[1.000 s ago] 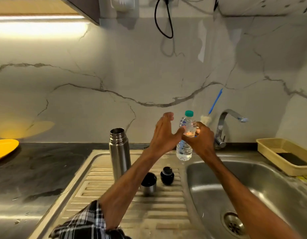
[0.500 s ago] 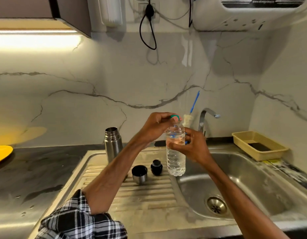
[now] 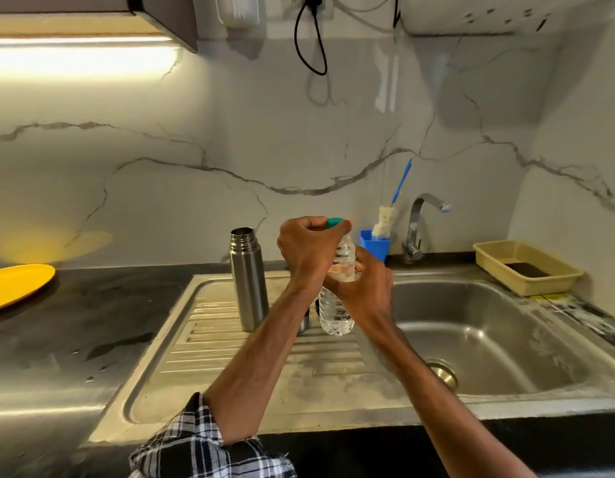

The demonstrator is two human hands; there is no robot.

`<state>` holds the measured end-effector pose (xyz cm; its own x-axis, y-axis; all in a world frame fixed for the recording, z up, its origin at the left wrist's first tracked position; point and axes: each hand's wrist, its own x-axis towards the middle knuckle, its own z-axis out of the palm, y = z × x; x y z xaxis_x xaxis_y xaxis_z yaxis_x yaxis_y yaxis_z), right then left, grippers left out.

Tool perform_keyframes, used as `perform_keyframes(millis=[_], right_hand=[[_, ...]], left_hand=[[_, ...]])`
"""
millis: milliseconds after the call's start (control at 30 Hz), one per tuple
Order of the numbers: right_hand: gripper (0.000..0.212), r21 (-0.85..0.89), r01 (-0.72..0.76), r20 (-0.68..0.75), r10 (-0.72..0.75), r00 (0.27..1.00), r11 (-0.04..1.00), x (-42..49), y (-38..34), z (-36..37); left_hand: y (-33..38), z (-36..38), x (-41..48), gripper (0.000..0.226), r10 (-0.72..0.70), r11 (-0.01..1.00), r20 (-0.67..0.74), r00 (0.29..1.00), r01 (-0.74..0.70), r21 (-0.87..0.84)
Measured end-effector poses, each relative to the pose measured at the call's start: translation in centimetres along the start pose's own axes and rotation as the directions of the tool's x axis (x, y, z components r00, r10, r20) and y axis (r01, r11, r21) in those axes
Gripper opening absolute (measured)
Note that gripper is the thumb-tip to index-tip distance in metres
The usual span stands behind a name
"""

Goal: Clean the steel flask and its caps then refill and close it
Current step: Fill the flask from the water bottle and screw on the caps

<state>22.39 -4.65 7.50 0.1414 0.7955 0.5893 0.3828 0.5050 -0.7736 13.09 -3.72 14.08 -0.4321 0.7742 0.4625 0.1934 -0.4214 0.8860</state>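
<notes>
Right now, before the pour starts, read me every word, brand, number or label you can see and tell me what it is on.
No text can be read in this view.
Water bottle: clear, no label showing; the left hand grips its green cap, the right hand holds its body.
Steel flask: plain, no marking seen.
Printed strip at the far right: carries print, too blurred to read.
</notes>
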Motion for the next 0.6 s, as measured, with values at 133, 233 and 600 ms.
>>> perform_keyframes(millis=[133,233,600], right_hand=[[0.050,-0.072,-0.033,-0.016,0.032,0.999,0.997,-1.1,0.6,1.4],[0.053,-0.124,-0.062,-0.016,0.061,0.998,0.990,-1.6,0.6,2.3],[0.047,-0.091,-0.082,0.007,0.083,0.997,0.992,-1.7,1.9,2.6]], left_hand=[[-0.9,-0.5,-0.4,0.029,-0.004,0.999,-0.057,0.998,0.007,0.048],[-1.8,-0.8,-0.4,0.031,0.008,0.996,-0.101,0.995,0.001,0.084],[-4.1,-3.6,0.9,0.029,0.055,0.984,0.446,0.893,-0.125,0.129]])
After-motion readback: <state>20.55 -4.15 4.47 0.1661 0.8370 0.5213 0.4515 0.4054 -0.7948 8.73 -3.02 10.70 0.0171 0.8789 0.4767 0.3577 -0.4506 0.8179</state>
